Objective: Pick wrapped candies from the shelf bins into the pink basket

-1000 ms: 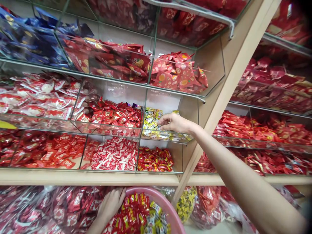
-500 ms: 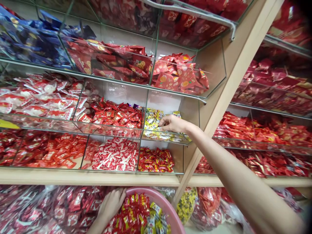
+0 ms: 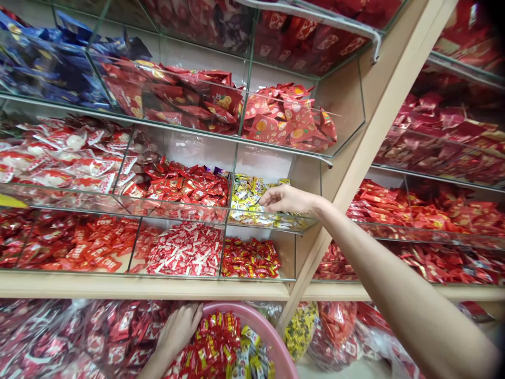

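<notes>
My right hand reaches over the low glass front of a shelf compartment, just above small yellow-and-white wrapped candies. Its fingers are bent down and drawn together; what they hold, if anything, is hidden. Lower down, my left hand has its fingers hooked over the rim of a pink basin. Inside the basin lie red wrapped candies on the left and yellow-and-grey wrapped candies on the right.
Glass dividers split the shelves into compartments of red candies, red-and-white candies and blue packets. A slanting wooden upright stands beside my right forearm. Below the wooden ledge are plastic bags of candy.
My right hand has shifted slightly right over the yellow candies. The left hand stays at the basin rim. The whole view has drifted a little.
</notes>
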The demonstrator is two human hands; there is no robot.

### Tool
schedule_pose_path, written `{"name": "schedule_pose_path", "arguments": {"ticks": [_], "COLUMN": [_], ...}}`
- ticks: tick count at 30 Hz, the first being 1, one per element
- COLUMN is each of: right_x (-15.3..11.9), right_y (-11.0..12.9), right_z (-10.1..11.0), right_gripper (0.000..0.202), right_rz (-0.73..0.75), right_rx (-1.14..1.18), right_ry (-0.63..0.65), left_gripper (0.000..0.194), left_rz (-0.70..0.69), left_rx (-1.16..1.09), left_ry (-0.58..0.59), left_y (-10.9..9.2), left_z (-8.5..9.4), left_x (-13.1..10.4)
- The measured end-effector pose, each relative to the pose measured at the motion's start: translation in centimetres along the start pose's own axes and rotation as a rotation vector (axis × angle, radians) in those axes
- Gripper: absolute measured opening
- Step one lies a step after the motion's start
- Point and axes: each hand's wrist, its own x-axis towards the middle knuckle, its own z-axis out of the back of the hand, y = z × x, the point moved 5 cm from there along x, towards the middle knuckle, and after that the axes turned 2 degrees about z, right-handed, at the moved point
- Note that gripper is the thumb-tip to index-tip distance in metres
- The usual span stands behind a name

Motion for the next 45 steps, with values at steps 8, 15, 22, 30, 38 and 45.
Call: {"name": "schedule_pose_path", "arguments": {"ticks": [8, 15, 22, 30, 38, 45], "right_x": [0.9, 0.8, 0.3, -0.2, -0.4, -0.5], "right_y": [0.3, 0.4, 1.2, 0.3, 0.6, 0.4], "right_z": [-0.9, -1.2, -0.8, -0.8, -0.7, -1.0], "right_gripper": [0.038, 0.036, 0.035, 0.032, 0.033, 0.030], "right_rz": [-0.020, -0.037, -0.048, -0.031, -0.060, -0.086], "right_rx": [-0.250, -0.367, -0.287, -0.182, -0.181, -0.082], "right_ry": [0.122, 0.180, 0.122, 0.096, 0.024, 0.021], "left_gripper": [0.042, 0.042, 0.043, 0.047, 0.050, 0.052], "left_rz": [-0.014, -0.013, -0.012, 0.005, 0.018, 0.014], "left_rx": [0.019, 0.024, 0.021, 0.067, 0.067, 0.078], "left_ry": [-0.006, -0.002, -0.003, 0.023, 0.038, 0.039], "left_y": [-0.2, -0.4, -0.4, -1.2, -1.2, -1.1], "left_z": [0.1, 0.4, 0.4, 1.1, 0.9, 0.8], "left_x": [0.1, 0.1, 0.1, -0.2, -0.2, -0.1]}}
